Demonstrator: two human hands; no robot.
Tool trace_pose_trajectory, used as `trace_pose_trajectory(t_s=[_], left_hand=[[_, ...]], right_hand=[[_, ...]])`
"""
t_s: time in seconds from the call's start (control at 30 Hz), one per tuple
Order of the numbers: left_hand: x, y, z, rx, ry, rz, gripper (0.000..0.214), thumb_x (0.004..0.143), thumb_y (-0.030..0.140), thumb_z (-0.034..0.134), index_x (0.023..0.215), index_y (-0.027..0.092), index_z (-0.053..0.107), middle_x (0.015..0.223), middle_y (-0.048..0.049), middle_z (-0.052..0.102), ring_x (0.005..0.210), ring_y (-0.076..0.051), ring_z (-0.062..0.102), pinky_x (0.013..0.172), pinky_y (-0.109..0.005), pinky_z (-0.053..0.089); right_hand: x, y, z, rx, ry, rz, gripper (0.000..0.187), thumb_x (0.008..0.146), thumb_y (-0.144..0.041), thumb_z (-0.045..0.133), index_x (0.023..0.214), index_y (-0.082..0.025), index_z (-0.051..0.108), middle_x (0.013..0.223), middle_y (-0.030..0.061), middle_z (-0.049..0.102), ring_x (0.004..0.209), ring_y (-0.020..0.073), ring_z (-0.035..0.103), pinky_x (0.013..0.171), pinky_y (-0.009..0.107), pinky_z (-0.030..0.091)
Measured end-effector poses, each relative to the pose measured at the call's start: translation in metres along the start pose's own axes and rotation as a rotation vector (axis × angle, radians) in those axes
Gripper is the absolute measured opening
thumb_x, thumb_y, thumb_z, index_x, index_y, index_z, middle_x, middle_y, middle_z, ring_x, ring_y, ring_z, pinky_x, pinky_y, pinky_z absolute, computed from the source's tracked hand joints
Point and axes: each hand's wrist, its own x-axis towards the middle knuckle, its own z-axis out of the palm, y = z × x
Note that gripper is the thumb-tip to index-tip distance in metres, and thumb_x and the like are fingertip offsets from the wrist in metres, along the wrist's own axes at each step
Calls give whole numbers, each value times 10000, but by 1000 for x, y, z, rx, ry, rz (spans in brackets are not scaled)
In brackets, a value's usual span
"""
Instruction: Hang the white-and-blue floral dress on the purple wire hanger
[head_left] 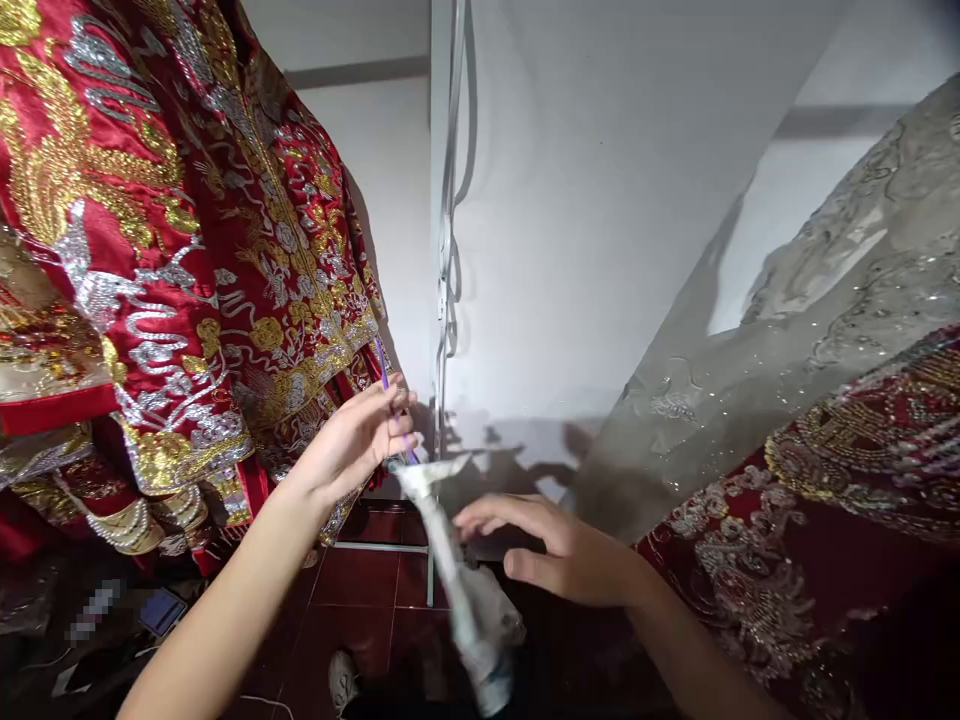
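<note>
My left hand (367,435) is closed in a pinch on a thin purple stick (384,368) in front of the red jacket. From below that hand hangs a long, whitish, crumpled piece (450,560), blurred by motion; whether it is cloth or plastic I cannot tell. Its top end meets the lower end of the stick. To the right of it, my right hand (555,550) is open, thumb and fingers apart, fingertips close to the whitish piece. Whether they touch it is unclear. The red jacket (277,270) with gold and silver embroidery hangs beyond my left hand.
More embroidered red garments (52,330) hang at far left. On the right hang a sheer sequinned fabric (847,290) and a dark red beaded dress (810,540). A metal pole (448,200) stands along the white wall (570,200). A phone (159,610) lies at lower left, above red floor tiles (352,590).
</note>
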Motion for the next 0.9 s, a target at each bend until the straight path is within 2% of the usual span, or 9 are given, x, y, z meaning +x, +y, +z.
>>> trace_pose_trajectory(t_s=[0.07,0.13,0.27,0.37,0.43,0.53,0.67,0.77,0.9], left_hand=[[-15,5,-7,92,-76,-97,345,882,291,668,1213,221,595,919,-30,585,499,-25,398,419,-158,360],[-31,12,-12,288,-192,-171,385,904,322,654,1273,243,580,824,6,545,452,-12,279,383,-158,211],[-47,27,-16,664,-265,-74,350,952,359,587,1268,210,598,699,9,538,579,-84,453,499,-190,343],[-36,33,-26,706,-226,11,360,974,366,535,1293,200,557,680,3,580,611,-109,500,535,-206,390],[-19,37,-40,696,-181,25,401,957,367,557,1322,209,509,738,-8,643,495,-75,418,441,-187,313],[8,46,-64,674,-96,112,493,880,348,663,1316,207,483,860,-34,685,435,-41,368,395,-174,296],[16,69,-79,869,44,399,638,803,326,738,1378,229,477,1178,-123,669,860,-197,669,749,-335,578],[-6,80,-74,1180,151,626,605,819,329,722,1389,297,523,1407,-84,564,1285,-318,525,1069,-489,457],[-29,54,-65,1087,153,812,283,874,259,653,1146,330,682,1181,-38,681,1134,-288,611,1009,-454,488]], right_hand=[[10,8,-11,-1,42,10,339,939,-396,586,1271,-344,631,1227,41,674,1118,257,637,993,435,518],[23,23,-23,-85,254,30,403,934,-420,592,1324,-319,590,1325,82,615,1176,278,604,955,453,540],[51,54,-43,-233,531,-7,620,864,-496,657,1431,-303,499,1474,120,469,1294,335,495,805,395,574],[65,68,-53,-127,398,25,380,901,-552,577,1006,-221,731,1040,92,685,941,261,640,669,319,528],[73,70,-62,-20,442,69,458,886,-593,573,707,-185,681,703,40,625,659,184,577,551,278,450],[88,64,-82,137,614,117,500,820,-622,643,590,-181,593,520,-14,492,483,114,420,446,241,311],[113,43,-123,300,676,166,505,732,-645,730,586,-177,611,493,-7,527,422,100,414,414,241,317],[124,27,-153,321,843,140,505,634,-660,794,574,-194,608,502,20,569,436,147,500,428,282,408],[117,23,-166,245,1069,94,498,673,-703,734,602,-234,582,488,29,557,481,207,573,442,322,449]])
